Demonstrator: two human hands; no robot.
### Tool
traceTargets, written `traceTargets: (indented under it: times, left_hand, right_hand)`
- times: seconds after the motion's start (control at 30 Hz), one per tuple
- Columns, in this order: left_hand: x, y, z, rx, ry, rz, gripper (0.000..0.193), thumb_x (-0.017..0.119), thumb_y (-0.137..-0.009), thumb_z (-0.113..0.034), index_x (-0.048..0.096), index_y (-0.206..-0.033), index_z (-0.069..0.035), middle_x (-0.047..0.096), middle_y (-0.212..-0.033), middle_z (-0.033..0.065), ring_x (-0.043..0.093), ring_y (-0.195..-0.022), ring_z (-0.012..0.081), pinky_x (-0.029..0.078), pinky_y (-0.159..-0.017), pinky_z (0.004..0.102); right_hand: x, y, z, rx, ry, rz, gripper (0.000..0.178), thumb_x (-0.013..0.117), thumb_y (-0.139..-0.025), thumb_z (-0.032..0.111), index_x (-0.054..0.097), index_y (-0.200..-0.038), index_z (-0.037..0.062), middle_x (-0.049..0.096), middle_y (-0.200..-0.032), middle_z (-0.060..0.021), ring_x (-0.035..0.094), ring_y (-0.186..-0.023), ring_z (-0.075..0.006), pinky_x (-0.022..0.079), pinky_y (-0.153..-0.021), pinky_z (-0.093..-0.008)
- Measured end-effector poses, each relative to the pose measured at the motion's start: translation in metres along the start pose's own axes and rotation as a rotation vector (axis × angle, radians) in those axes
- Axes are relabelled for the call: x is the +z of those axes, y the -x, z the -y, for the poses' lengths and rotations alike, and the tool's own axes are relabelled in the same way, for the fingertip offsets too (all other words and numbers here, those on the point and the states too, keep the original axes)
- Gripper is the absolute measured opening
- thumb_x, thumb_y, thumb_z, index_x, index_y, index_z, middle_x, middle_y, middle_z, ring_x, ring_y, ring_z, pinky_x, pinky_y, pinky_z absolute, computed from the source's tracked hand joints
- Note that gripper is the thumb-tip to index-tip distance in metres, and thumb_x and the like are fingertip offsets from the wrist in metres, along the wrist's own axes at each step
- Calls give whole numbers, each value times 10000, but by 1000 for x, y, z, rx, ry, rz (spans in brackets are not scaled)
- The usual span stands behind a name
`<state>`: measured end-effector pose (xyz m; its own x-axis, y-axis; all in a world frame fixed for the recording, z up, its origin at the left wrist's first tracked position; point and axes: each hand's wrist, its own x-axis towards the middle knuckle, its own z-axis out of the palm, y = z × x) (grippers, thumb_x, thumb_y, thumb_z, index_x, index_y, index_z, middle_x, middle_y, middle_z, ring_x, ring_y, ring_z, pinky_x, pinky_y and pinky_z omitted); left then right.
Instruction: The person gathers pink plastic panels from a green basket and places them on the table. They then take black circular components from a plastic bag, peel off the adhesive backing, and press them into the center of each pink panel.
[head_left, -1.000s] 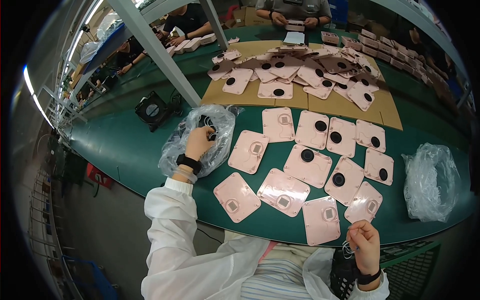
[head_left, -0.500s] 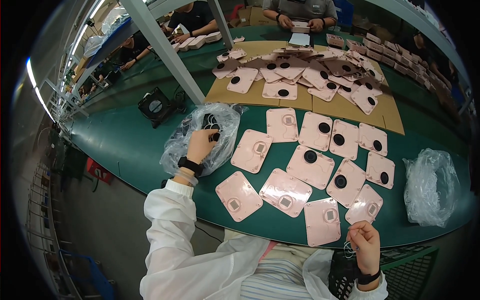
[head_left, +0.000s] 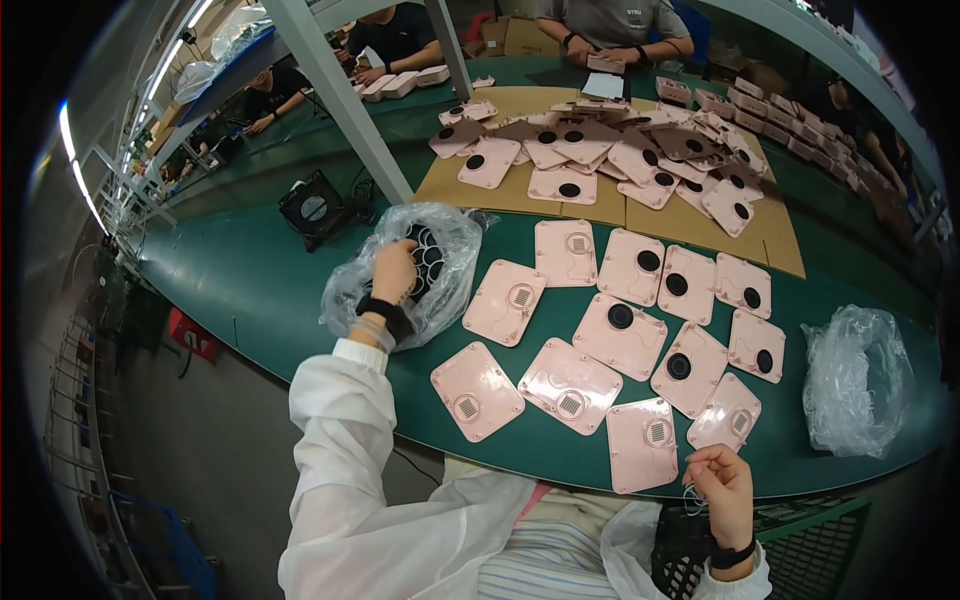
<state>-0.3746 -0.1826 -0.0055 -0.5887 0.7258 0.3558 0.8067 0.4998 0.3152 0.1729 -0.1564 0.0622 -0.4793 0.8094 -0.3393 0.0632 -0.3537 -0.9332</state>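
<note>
My left hand [head_left: 394,272] reaches into a clear plastic bag [head_left: 455,285] of black round speakers [head_left: 428,260] with pale wires. Its fingers are curled and closed; whatever lies under the fingertips is hidden. At the near right edge of the table, my right hand [head_left: 727,495] pinches a thin white looped wire [head_left: 692,497]. Just beyond it lies a pink plastic panel [head_left: 722,412] with a slotted grille in a ring. Several similar panels are spread between my hands. Some have a black speaker [head_left: 620,317] seated in them; others show the bare grille [head_left: 570,404].
A second clear bag [head_left: 855,385] sits at the right. Panels with black discs are heaped on cardboard [head_left: 440,195] beyond. A black fan-like device [head_left: 312,210] and a grey post [head_left: 350,110] stand at left. Co-workers handle pink housings across the table. A green crate [head_left: 815,545] is below.
My left hand has shifted slightly left within the bag, uncovering more speakers. The black disc seen at its fingertips no longer shows there. My right hand keeps its pinch, almost in place.
</note>
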Motion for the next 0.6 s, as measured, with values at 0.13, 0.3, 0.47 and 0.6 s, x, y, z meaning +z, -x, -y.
traceTargets:
  times: [0.13, 0.3, 0.47, 0.6]
  left_hand:
    - [14, -22, -3, 90, -83, 100, 216, 723, -679, -114, 682, -851, 10, 662, -810, 193, 650, -796, 337, 518, -723, 409]
    - [30, -28, 6, -54, -265, 133, 251, 784, -640, -153, 685, -820, -9, 659, -809, 206, 641, -791, 379, 524, -712, 439]
    - [7, -15, -20, -68, -220, 83, 198, 745, -681, -121, 674, -826, -7, 655, -818, 203, 642, -799, 373, 527, -713, 435]
    - [-35, 5, -50, 3, -371, -54, 106, 685, -737, -83, 667, -816, -15, 656, -832, 184, 640, -796, 360, 521, -707, 422]
  right_hand:
    - [-2, 5, -1, 3, 17, -10, 88, 595, -853, 31, 595, -927, -16, 624, -733, -47, 500, -596, -49, 358, -543, -167]
    - [-11, 2, -13, -42, 3, 2, 105, 583, -862, 13, 600, -957, -27, 634, -786, -59, 576, -700, -88, 435, -646, -185]
    - [-9, 1, -13, -15, 40, 83, 130, 569, -875, 8, 591, -993, -43, 632, -836, -65, 604, -776, -109, 470, -731, -212]
    - [-7, 0, -13, -20, 55, 121, 160, 560, -883, 14, 576, -1028, -52, 624, -861, -61, 596, -793, -95, 473, -737, -209]
